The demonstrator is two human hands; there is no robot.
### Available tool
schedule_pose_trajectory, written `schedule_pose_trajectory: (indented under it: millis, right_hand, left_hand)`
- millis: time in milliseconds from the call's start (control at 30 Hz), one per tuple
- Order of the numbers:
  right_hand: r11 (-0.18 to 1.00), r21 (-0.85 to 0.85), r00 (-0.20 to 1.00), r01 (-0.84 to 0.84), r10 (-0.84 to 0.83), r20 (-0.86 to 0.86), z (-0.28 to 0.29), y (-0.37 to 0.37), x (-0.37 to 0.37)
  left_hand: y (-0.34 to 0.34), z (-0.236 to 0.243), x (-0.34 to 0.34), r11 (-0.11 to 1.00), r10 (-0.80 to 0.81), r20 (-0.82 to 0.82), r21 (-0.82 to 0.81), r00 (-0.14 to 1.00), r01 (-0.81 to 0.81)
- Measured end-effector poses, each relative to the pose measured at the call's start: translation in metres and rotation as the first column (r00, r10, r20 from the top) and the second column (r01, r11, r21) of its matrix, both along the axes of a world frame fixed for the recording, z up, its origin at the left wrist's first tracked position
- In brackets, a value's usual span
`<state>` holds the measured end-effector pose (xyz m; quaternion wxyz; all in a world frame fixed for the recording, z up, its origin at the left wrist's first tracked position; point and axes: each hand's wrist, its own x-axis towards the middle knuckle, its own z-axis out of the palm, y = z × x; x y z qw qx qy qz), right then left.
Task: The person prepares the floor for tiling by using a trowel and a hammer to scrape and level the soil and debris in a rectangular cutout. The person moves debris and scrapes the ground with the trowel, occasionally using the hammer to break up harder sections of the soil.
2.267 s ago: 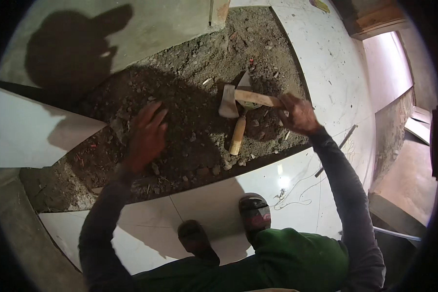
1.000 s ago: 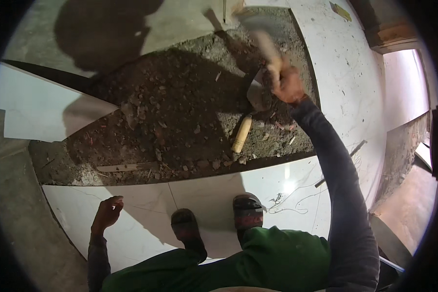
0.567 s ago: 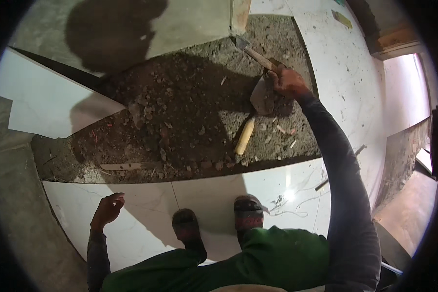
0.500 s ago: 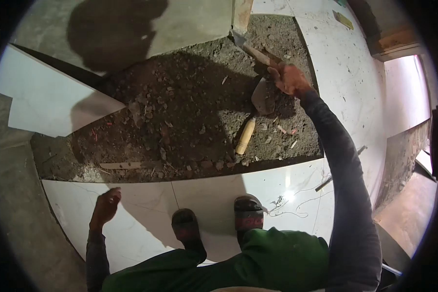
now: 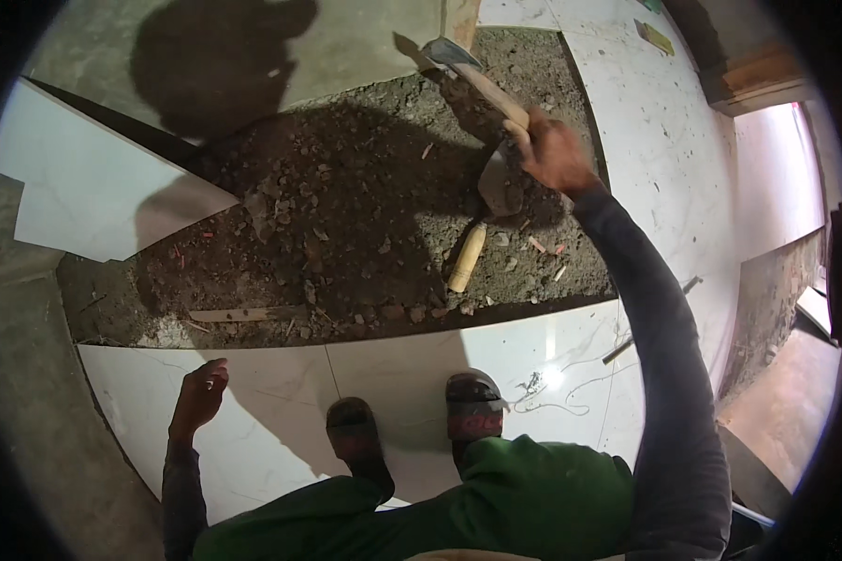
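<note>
My right hand (image 5: 554, 154) grips the wooden handle of a hatchet (image 5: 491, 89), its metal head held near a concrete corner at the top of the rough bed of rubble (image 5: 318, 224). Beneath that hand lies a trowel (image 5: 468, 257), its blade on the rubble, partly shadowed, and its pale wooden handle pointing toward me. My left hand (image 5: 199, 393) hangs low over the white tiles (image 5: 281, 388) at the lower left, fingers loosely curled, with nothing visible in them.
A cut white tile piece (image 5: 94, 178) lies at left beside a concrete surface (image 5: 346, 47). More tiles border the rubble at right. My sandalled feet (image 5: 472, 411) stand on the tiles. A narrow strip (image 5: 243, 316) lies in the rubble, a dark rod (image 5: 617, 351) on the right tiles.
My left hand has drawn back from over the rubble. My right hand has swung the hatchet up the picture toward the concrete corner; its head has just shifted slightly up and left.
</note>
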<state>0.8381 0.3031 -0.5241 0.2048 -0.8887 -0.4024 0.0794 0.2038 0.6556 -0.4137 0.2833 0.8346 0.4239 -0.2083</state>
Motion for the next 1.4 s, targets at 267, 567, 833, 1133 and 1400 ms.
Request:
schedule_pose_trajectory:
  millis: [267, 567, 833, 1133, 1400]
  right_hand:
    - [0.990, -0.118, 0.979, 0.071, -0.092, -0.181, -0.045, -0.039, -0.011]
    - [0.927, 0.149, 0.935, 0.345, -0.353, 0.034, -0.042, -0.108, -0.100]
    - [0.844, -0.193, 0.814, 0.500, -0.535, -0.227, -0.059, -0.020, -0.232]
    - [0.715, 0.396, 0.798, 0.577, -0.389, -0.460, -0.053, -0.043, -0.246]
    - [0.800, 0.461, 0.918, 0.384, -0.277, -0.283, -0.072, 0.014, -0.087]
  left_hand:
    - [0.006, -0.012, 0.017, 0.991, 0.032, 0.215, -0.134, 0.976, -0.003]
    - [-0.007, -0.015, 0.046, 0.997, -0.071, 0.020, 0.045, 0.997, 0.070]
    - [-0.011, -0.027, 0.092, 0.974, -0.200, 0.271, 0.157, 0.941, 0.162]
    - [0.000, -0.036, 0.028, 0.991, -0.065, 0.256, -0.093, 0.965, 0.092]
    - [0.009, -0.024, 0.021, 0.981, 0.067, 0.135, -0.190, 0.989, -0.041]
